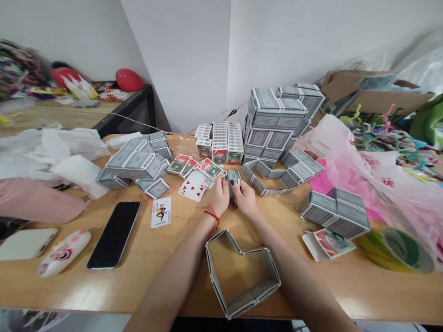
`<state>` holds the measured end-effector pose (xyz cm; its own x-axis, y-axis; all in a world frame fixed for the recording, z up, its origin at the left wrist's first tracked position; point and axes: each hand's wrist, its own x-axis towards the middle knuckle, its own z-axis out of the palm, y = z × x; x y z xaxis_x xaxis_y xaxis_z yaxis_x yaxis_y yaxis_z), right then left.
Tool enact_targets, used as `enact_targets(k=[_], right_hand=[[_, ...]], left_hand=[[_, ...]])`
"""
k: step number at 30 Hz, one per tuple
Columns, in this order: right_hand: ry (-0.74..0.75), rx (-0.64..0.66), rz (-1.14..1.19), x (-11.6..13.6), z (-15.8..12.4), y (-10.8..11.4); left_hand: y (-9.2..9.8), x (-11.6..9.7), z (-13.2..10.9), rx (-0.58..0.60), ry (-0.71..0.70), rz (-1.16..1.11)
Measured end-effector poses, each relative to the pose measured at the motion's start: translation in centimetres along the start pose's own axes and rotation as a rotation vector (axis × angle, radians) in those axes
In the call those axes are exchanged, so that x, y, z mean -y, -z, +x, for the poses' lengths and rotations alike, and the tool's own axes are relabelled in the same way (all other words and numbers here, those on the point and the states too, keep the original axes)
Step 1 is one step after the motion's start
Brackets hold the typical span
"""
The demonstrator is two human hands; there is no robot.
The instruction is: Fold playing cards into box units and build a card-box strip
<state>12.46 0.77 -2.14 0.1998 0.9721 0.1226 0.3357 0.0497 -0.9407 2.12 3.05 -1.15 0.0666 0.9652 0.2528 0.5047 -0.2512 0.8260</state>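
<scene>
Heart frame [251, 295], built from grey-backed cards standing on edge, sits at the near rim of the worktop [141, 267] between the two forearms, probably so it stays within reach but clear of the hands. Just beyond it the left hand [218, 196], with a red thread at the wrist, and the right hand [246, 199] meet around a small deck [233, 177]. Both grips are closed on it, fingers curled over its sides, seemingly to keep the cards squared. Whether the deck touches the wood I cannot tell.

To the left lie a phone [114, 233] and a joker [161, 212], both face up and well apart from the hands. A fan of hearts [194, 186] lies just beside the left hand. To the right are a grey block [335, 212] and a tape roll [398, 249].

Farther off, a second frame [256, 184] lies open near the deck. Behind it, boxed decks [221, 143] stand in rows beside a tower of blocks [277, 115] against the wall, likely stacked there as stock.
</scene>
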Motion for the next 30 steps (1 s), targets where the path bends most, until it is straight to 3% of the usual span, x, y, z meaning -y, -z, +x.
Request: enact_targets(k=[11,22,25,30], right_hand=[[0.001,-0.12,-0.063,0.9,-0.3,-0.3],[-0.2,0.035,0.274,1.5,0.1,-0.1],[-0.126,0.034,0.184,1.2,0.1,0.0],[0.08,-0.071,-0.055,0.5,-0.1,-0.3]], left_hand=[[-0.1,-0.9,-0.6,-0.031,-0.01,0.157],[-0.2,-0.5,-0.6,-0.022,-0.025,0.017],[-0.1,-0.6,-0.4,-0.051,0.0,-0.007],[0.0,-0.7,-0.2,-0.081,0.078,0.068]])
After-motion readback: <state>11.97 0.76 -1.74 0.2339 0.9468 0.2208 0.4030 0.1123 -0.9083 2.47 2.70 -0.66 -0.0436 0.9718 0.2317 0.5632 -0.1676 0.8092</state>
